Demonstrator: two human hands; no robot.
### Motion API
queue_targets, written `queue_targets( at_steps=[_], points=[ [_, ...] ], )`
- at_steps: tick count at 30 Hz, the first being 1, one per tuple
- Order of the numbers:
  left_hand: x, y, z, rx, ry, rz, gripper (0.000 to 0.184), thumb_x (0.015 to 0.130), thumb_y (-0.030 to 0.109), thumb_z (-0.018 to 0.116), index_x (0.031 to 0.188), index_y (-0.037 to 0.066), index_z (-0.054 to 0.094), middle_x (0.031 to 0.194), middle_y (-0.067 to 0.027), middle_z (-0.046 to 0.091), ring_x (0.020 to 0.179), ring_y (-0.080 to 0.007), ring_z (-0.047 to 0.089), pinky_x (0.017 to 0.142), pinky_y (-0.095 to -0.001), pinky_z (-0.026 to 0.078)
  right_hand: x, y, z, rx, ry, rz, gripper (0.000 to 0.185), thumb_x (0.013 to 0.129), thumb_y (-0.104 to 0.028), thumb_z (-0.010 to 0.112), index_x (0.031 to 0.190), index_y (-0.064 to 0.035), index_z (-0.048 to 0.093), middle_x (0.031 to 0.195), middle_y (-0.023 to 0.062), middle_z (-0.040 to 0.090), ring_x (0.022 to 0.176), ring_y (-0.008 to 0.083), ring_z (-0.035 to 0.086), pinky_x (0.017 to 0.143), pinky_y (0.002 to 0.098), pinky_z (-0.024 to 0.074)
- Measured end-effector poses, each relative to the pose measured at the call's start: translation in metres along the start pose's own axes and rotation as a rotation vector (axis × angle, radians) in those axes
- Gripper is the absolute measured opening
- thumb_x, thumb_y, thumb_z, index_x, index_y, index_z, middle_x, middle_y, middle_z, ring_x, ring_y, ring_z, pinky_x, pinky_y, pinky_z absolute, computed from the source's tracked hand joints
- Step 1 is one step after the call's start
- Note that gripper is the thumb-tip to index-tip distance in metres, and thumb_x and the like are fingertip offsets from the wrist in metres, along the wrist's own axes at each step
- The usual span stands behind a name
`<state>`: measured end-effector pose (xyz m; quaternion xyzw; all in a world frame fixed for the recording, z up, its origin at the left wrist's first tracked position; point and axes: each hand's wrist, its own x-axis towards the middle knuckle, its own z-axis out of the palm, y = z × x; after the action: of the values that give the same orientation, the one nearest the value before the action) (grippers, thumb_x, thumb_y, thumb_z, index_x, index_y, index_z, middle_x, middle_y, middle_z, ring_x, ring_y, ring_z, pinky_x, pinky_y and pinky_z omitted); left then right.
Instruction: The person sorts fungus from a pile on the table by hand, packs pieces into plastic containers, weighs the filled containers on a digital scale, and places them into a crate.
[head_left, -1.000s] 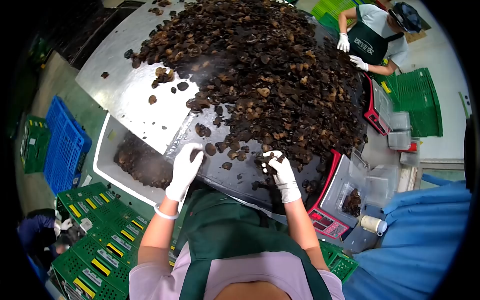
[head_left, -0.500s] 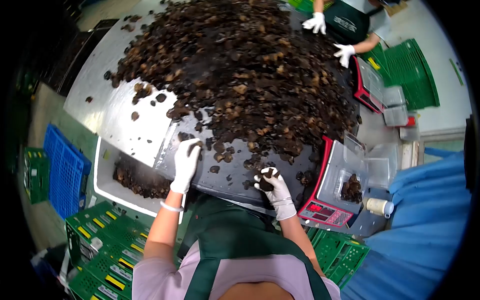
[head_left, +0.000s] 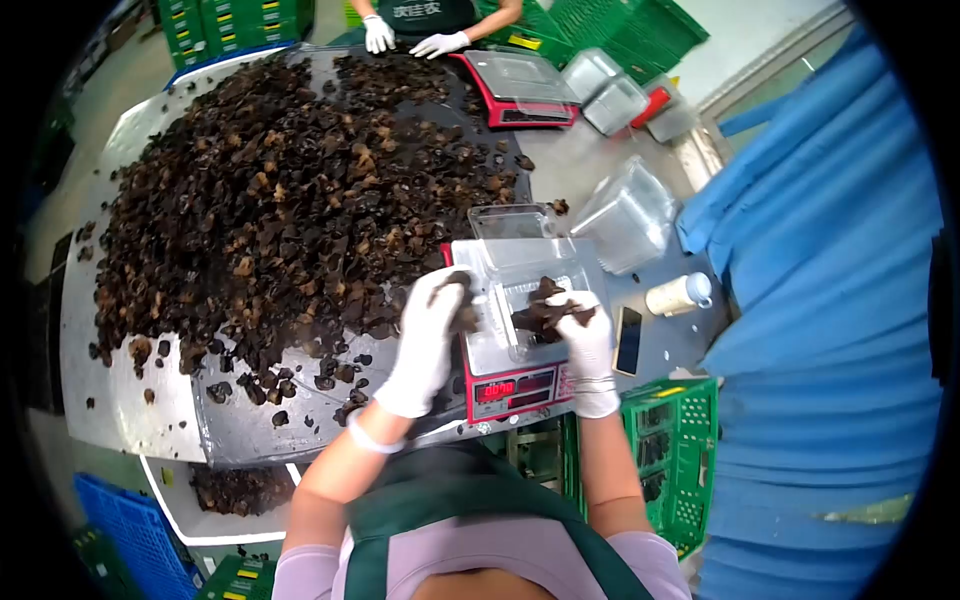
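Observation:
My left hand (head_left: 432,335), in a white glove, is closed around dark wood ear mushroom pieces (head_left: 463,300) at the left edge of the scale (head_left: 487,365). On the scale's platform lies an open clear plastic box (head_left: 520,297) with wood ear pieces (head_left: 538,313) in it. Above the box's right side, my right hand (head_left: 588,340), also gloved, has its fingers closed on dark wood ear. Where its pieces end and those in the box begin is hard to tell. Red digits glow on the scale's display (head_left: 497,389). A large heap of wood ear (head_left: 260,210) spreads left of my hands.
Right of the scale are a phone (head_left: 627,340), a pale bottle (head_left: 680,294) and clear boxes (head_left: 630,215). Across the table a co-worker's gloved hands (head_left: 440,45) rest near a second scale (head_left: 520,85). A green crate (head_left: 690,470) stands below; a blue curtain (head_left: 810,300) hangs right.
My view has turned right. Both hands have moved from the table's front edge to the scale, my right one now at the plastic box with wood ear. The co-worker's hands are lower and closer together.

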<state>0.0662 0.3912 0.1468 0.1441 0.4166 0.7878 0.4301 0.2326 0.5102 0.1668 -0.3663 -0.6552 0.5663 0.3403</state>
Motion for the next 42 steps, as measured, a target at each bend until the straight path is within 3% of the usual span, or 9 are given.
queue_targets(
  at_steps=[5,8,11,17,21,31,35,39,42],
  points=[
    [0.040,-0.083,0.057,0.756,-0.014,0.900,0.029,0.078,0.011,0.066,0.105,0.002,0.061,0.101,-0.0131,0.062,0.094,-0.0269,0.061,0.084,-0.0343,0.050,0.047,0.016,-0.047,-0.631,-0.111,-0.353,0.042,0.070,-0.001,0.065,0.112,-0.0007,0.057,0.106,0.0093,0.059,0.097,0.0193,0.058,0.087,0.0317,0.0466],
    [0.034,-0.088,0.069,0.952,-0.202,0.507,0.042,0.072,0.018,0.069,0.112,0.006,0.058,0.122,-0.0158,0.053,0.118,-0.0338,0.047,0.101,-0.0469,0.032,0.050,0.032,-0.050,-0.655,-0.283,-0.293,0.075,0.064,-0.007,0.076,0.132,-0.0025,0.045,0.122,0.0130,0.052,0.110,0.0257,0.053,0.097,0.0351,0.0426],
    [0.021,-0.091,0.060,1.075,-0.201,0.728,0.048,0.072,0.022,0.071,0.115,0.006,0.056,0.127,-0.0144,0.048,0.127,-0.0339,0.037,0.102,-0.0500,0.029,0.049,0.024,-0.057,-0.765,-0.336,-0.287,0.080,0.063,-0.013,0.079,0.134,-0.0044,0.044,0.129,0.0155,0.049,0.120,0.0314,0.046,0.105,0.0387,0.0353],
    [-0.053,-0.080,-0.044,1.288,-0.088,0.780,0.034,0.076,0.023,0.070,0.106,0.008,0.062,0.112,-0.0072,0.060,0.117,-0.0280,0.051,0.104,-0.0466,0.034,0.036,-0.008,-0.030,-0.674,-0.259,-0.393,0.039,0.077,0.000,0.064,0.116,-0.0006,0.060,0.114,0.0119,0.058,0.105,0.0240,0.056,0.094,0.0341,0.0426],
    [-0.074,-0.086,-0.130,1.833,-0.060,0.622,0.032,0.079,0.021,0.062,0.109,0.010,0.060,0.115,-0.0075,0.059,0.118,-0.0268,0.050,0.106,-0.0478,0.032,0.001,-0.009,0.063,-0.532,-0.524,-0.484,0.032,0.075,-0.003,0.069,0.107,-0.0026,0.065,0.099,0.0111,0.064,0.093,0.0240,0.061,0.086,0.0327,0.0472],
    [-0.173,-0.018,-0.260,1.961,0.085,0.476,0.023,0.075,0.013,0.056,0.098,0.012,0.055,0.091,-0.0030,0.057,0.097,-0.0206,0.055,0.101,-0.0414,0.037,-0.012,0.119,0.250,-0.827,-0.730,-0.680,0.041,0.078,-0.019,0.068,0.117,-0.0161,0.056,0.094,0.0085,0.056,0.077,0.0270,0.062,0.065,0.0366,0.0502],
    [-0.216,0.029,-0.316,1.957,0.534,0.524,0.018,0.070,0.010,0.064,0.088,0.009,0.059,0.086,-0.0065,0.058,0.088,-0.0248,0.057,0.087,-0.0421,0.044,-0.031,0.131,0.246,-0.627,-0.766,-0.432,0.026,0.080,-0.013,0.067,0.106,-0.0138,0.063,0.077,0.0047,0.058,0.065,0.0189,0.060,0.058,0.0307,0.0479],
    [-0.237,0.047,-0.333,1.895,0.887,0.471,0.021,0.076,0.013,0.067,0.095,0.007,0.063,0.099,-0.0076,0.061,0.098,-0.0277,0.056,0.092,-0.0419,0.040,-0.025,0.126,0.204,0.009,-0.866,0.420,0.019,0.089,-0.013,0.061,0.107,-0.0060,0.062,0.087,-0.0005,0.062,0.072,0.0077,0.056,0.063,0.0233,0.0469],
    [-0.215,0.051,-0.317,1.691,0.758,0.588,0.019,0.076,0.015,0.068,0.093,0.007,0.064,0.095,-0.0077,0.062,0.090,-0.0278,0.059,0.081,-0.0404,0.046,-0.042,0.115,0.184,0.399,-0.684,0.621,0.021,0.095,-0.027,0.053,0.101,-0.0081,0.061,0.093,0.0027,0.063,0.081,0.0123,0.060,0.066,0.0307,0.0514]
  ],
)
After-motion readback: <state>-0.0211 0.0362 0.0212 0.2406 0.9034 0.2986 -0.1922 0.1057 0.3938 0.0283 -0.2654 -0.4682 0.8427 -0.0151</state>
